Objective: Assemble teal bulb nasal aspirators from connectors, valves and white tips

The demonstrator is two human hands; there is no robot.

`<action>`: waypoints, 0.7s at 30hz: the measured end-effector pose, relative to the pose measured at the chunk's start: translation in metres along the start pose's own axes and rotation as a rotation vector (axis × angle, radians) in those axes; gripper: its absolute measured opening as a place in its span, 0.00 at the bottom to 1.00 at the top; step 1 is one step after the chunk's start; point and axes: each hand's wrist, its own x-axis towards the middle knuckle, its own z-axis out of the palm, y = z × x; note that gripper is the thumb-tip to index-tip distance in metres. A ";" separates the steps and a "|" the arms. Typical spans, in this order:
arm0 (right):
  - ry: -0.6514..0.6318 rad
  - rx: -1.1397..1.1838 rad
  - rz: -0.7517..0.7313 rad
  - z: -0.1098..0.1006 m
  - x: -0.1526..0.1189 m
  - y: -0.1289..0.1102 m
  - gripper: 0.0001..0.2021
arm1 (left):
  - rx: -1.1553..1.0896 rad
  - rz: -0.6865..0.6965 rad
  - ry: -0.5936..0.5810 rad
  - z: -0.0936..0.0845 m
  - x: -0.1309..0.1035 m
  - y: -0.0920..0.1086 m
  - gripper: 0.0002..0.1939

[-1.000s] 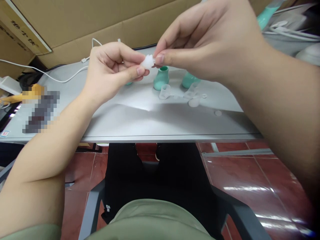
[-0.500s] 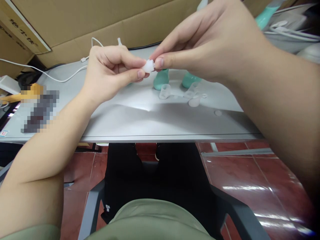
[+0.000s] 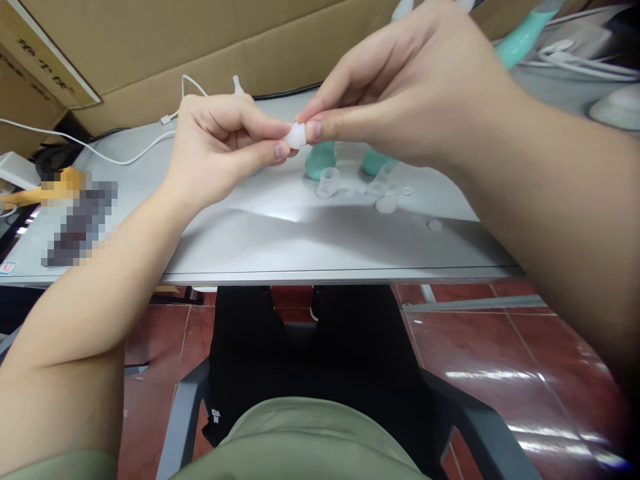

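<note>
A small white plastic piece (image 3: 296,136) is pinched between both hands above the table. My left hand (image 3: 225,140) grips its left side with thumb and index finger. On its right side, the thumb and fingertips of my right hand (image 3: 385,93) press against it; anything smaller between those fingertips is hidden. Behind the hands stand a teal-filled bulb (image 3: 321,162) and a second teal bulb (image 3: 376,162), both partly covered by my right hand. In front of them lie a clear plastic cup (image 3: 328,183), another clear part (image 3: 383,180) and a white disc (image 3: 387,204).
A smaller disc (image 3: 435,225) lies to the right on the grey table (image 3: 280,247). White cables (image 3: 125,162) and an orange object (image 3: 65,185) are at the left. Cardboard (image 3: 200,40) lines the back. A teal tube (image 3: 527,37) and a white rounded object (image 3: 617,107) are at the right.
My right hand has moved slightly left, closer to my left hand. The narrow clear tip that showed between the white piece and my right thumb is now covered.
</note>
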 end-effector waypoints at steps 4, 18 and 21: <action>-0.012 0.049 -0.020 0.001 0.002 0.003 0.14 | 0.054 0.039 0.025 -0.002 -0.001 -0.002 0.25; -0.079 -0.268 -0.055 -0.014 0.003 -0.010 0.05 | 0.144 0.211 -0.054 -0.025 0.007 0.004 0.09; -0.170 -0.398 -0.085 -0.029 0.003 -0.001 0.11 | 0.296 0.220 -0.178 -0.036 0.008 0.003 0.08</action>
